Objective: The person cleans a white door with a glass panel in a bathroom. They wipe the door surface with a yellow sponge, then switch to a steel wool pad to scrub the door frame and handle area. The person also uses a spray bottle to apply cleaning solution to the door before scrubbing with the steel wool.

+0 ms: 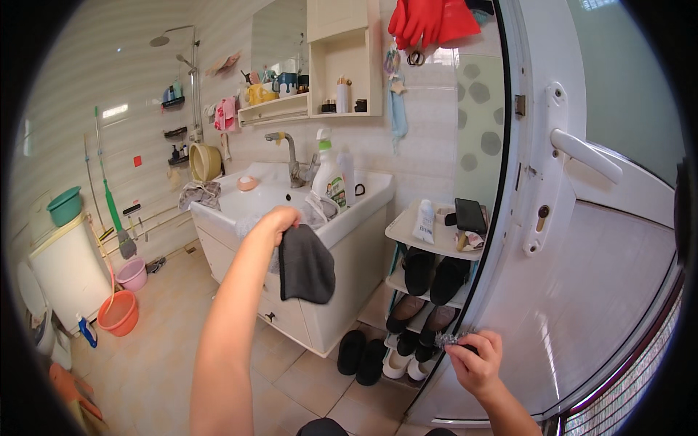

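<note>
Dark cloth, held up off the floor; hangs down just to the right of and below the left grip, in front of the sink cabinet. Whether it touches the cabinet: cannot tell. Left grip pinches the cloth by its upper corner, fingers pressed together, arm stretched forward.

Right grip well apart from the left, lower and nearer the door. Its fingers are closed on a silvery frizzy tuft, which sticks out to the left; a dark bit also shows between the fingers, too small to make out.

Just beyond the left grip: white sink with pale grey cloths bunched at its near right side. Spray bottle stands upright behind these, white with a green collar. Faucet farther back; pink soap dish back and to the left.

Beyond the right grip, up and to the left: shoe rack, dark shoes on its shelves, white tube on top. Black slippers on the floor, left of the right grip. White door fills the side to the right of that grip.

Far left of the left grip: orange bucket, pink bucket just behind it, green-handled mop against the wall. Red gloves hang high above both grips.
</note>
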Demonstrator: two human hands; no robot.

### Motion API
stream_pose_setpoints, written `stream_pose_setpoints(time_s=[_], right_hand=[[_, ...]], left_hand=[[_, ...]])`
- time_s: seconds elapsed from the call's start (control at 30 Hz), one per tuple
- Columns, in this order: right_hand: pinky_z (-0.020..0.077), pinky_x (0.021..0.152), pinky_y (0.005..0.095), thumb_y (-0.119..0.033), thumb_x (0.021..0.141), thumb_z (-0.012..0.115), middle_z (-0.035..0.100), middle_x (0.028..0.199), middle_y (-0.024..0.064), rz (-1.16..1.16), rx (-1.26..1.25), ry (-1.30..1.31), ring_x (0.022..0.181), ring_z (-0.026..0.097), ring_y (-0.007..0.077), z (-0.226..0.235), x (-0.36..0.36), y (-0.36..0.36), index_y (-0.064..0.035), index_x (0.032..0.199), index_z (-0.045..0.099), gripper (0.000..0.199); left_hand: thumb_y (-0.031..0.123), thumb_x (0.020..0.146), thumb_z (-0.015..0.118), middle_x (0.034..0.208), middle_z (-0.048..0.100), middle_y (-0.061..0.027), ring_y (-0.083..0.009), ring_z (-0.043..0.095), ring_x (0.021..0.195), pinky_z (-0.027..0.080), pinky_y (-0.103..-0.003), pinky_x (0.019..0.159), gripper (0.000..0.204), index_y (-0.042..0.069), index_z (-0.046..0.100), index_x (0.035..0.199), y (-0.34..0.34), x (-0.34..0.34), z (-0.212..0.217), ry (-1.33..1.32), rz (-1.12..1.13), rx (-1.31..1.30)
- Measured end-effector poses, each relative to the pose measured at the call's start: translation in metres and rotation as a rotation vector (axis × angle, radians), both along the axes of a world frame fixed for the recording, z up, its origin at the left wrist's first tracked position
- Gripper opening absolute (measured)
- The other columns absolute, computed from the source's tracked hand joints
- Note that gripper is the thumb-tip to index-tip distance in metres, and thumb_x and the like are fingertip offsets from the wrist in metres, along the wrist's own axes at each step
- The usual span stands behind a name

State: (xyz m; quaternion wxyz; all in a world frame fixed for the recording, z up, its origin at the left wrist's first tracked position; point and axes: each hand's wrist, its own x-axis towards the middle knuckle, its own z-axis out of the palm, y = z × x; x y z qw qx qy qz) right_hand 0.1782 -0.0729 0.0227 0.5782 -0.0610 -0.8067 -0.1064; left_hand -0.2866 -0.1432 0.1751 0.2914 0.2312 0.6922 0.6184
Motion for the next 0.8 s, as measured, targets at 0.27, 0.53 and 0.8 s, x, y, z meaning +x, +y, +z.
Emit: stream_pose_setpoints(time_s=[0.27,0.53,0.8], right_hand=[[0.0425,0.071,0.0343,-0.004,0.057,0.077,0.062,0.092,-0.0008,-0.085,0.008,-0.015,0.086,0.055,0.0218,0.0,-0.02,-0.015,-0.0157,0.085,0.072,0.03],[0.0439,0.071,0.0341,-0.003,0.057,0.077,0.062,0.091,-0.0004,-0.083,0.045,-0.066,0.085,0.056,0.0219,0.011,-0.029,-0.03,-0.015,0.084,0.072,0.03],[0.0457,0.072,0.0346,-0.003,0.058,0.077,0.062,0.093,0.0003,-0.122,0.027,-0.104,0.086,0.057,0.0221,0.007,-0.023,-0.023,-0.0145,0.085,0.072,0.029]], left_hand=[[-0.001,0.065,0.052,0.073,0.052,-0.0137,-0.0305,0.056,0.058,0.052,-0.039,0.055,0.015,-0.002,0.047,0.079,-0.026,-0.097,-0.007,-0.216,0.013,0.045],[0.003,0.07,0.053,0.092,0.062,-0.0215,-0.0304,0.057,0.068,0.049,-0.038,0.064,0.033,-0.008,0.054,0.101,-0.02,-0.181,-0.046,0.254,0.431,0.099],[0.0,0.075,0.052,0.095,0.067,-0.0118,-0.0132,0.06,0.085,0.046,-0.023,0.078,0.039,-0.001,0.059,0.113,-0.056,-0.014,0.033,0.527,-0.02,0.449]])
